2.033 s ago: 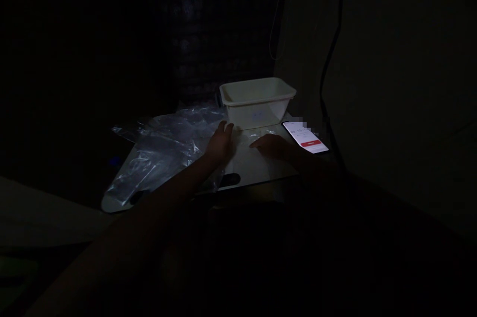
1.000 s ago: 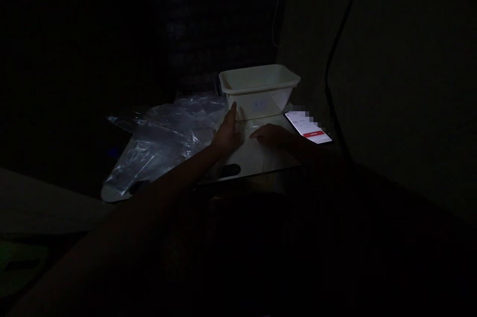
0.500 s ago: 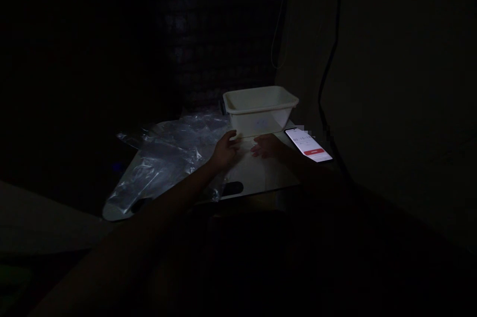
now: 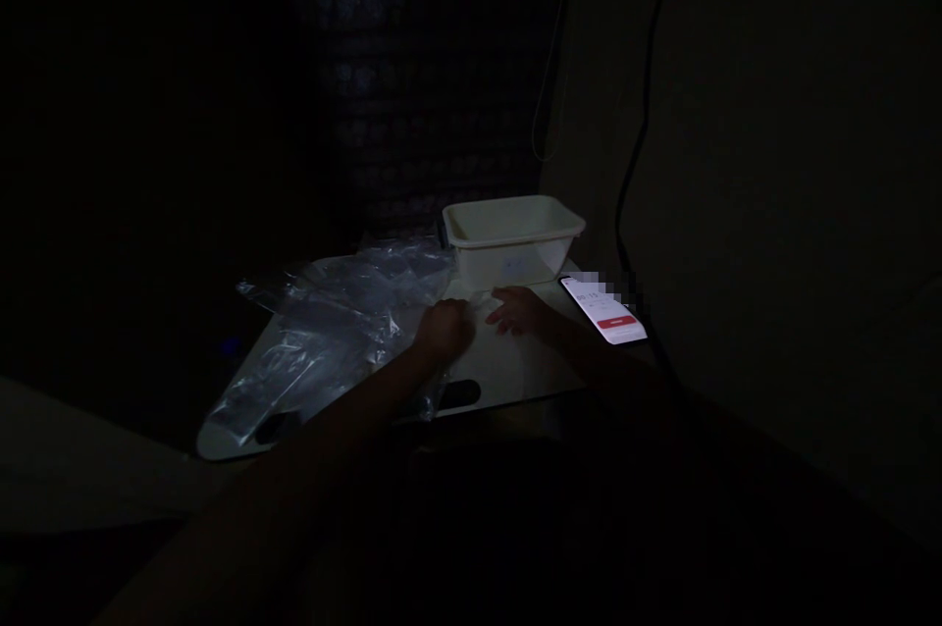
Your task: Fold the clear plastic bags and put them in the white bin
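Note:
In the dim light, my left hand [image 4: 444,330] is closed above the small table, beside the pile of clear plastic bags [image 4: 324,312]. What its fingers hold, if anything, is too dark to make out. My right hand [image 4: 521,311] is a little to the right, fingers apart and pointing left. A faint see-through patch shows between the two hands, perhaps thin plastic. Just behind them stands a white plastic tub [image 4: 486,260] with a rim and sloping walls; I see nothing in the part of its inside that shows.
A lit phone [image 4: 604,312] lies at the right of the white tabletop [image 4: 515,371], its screen showing a timer and a red button. Oval handle holes [image 4: 460,394] pierce the near edge. A dark cable [image 4: 634,175] hangs along the right wall.
My left hand has gone from spread fingers to a closed hand. My right hand has stayed about where it was beside it. The view has tilted slightly, so the table sits lower.

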`<state>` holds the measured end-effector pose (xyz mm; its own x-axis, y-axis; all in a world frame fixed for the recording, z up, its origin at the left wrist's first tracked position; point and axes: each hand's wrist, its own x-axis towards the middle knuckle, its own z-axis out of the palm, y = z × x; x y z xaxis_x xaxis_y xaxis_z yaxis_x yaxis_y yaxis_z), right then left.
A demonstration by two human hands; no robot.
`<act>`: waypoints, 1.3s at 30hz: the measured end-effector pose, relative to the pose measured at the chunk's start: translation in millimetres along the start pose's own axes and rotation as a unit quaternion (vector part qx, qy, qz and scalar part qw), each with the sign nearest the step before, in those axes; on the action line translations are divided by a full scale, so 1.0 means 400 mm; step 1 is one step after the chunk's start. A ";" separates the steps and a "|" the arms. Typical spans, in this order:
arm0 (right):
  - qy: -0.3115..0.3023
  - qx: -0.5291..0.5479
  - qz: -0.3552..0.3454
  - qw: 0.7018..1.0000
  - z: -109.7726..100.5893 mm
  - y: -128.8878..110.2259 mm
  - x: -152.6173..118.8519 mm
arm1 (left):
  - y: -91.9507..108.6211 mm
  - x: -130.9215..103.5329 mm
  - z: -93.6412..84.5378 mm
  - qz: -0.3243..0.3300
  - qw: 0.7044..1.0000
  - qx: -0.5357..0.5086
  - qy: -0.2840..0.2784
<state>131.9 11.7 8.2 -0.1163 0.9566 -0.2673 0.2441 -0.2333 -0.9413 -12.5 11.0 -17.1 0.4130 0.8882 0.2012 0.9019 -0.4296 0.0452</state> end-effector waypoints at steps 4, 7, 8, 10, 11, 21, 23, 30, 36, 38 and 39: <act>-0.004 -0.002 -0.009 1.000 0.004 -0.006 0.001 | 0.016 0.000 0.005 0.019 1.000 -0.016 0.005; 0.038 -0.078 -0.021 0.996 0.010 -0.005 0.001 | 0.020 0.003 0.009 0.011 1.000 -0.026 -0.004; 0.057 -0.113 -0.027 0.992 0.010 -0.002 0.003 | 0.020 0.004 0.008 0.009 1.000 -0.027 -0.006; 0.084 -0.171 -0.045 0.981 0.004 0.011 0.011 | 0.018 0.003 0.005 0.005 1.000 -0.017 -0.008; 0.096 -0.199 -0.066 0.973 -0.001 0.019 0.017 | 0.016 0.001 0.003 0.003 1.000 -0.009 -0.009; 0.150 -0.411 -0.170 0.883 -0.040 0.074 0.041 | 0.007 -0.019 -0.003 0.026 0.998 0.048 -0.002; 0.148 -0.423 -0.168 0.878 -0.041 0.073 0.040 | 0.006 -0.019 -0.006 0.032 0.998 0.051 -0.009; 0.143 -0.445 -0.161 0.869 -0.045 0.076 0.042 | -0.014 -0.024 -0.030 0.031 0.999 0.023 -0.023; 0.134 -0.442 -0.163 0.872 -0.044 0.077 0.041 | -0.010 -0.040 -0.028 0.104 0.987 0.024 -0.121; 0.123 -0.442 -0.169 0.872 -0.045 0.077 0.039 | -0.008 -0.045 -0.024 0.095 0.985 0.035 -0.139; 0.118 -0.442 -0.171 0.873 -0.046 0.077 0.037 | -0.009 -0.048 -0.023 0.091 0.985 0.039 -0.144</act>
<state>155.4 22.1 -20.9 -0.1515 0.9777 0.1456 0.8937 0.1984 -0.4024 -24.8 -5.8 -12.1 0.5765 0.8124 -0.0871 0.8125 -0.5813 -0.0440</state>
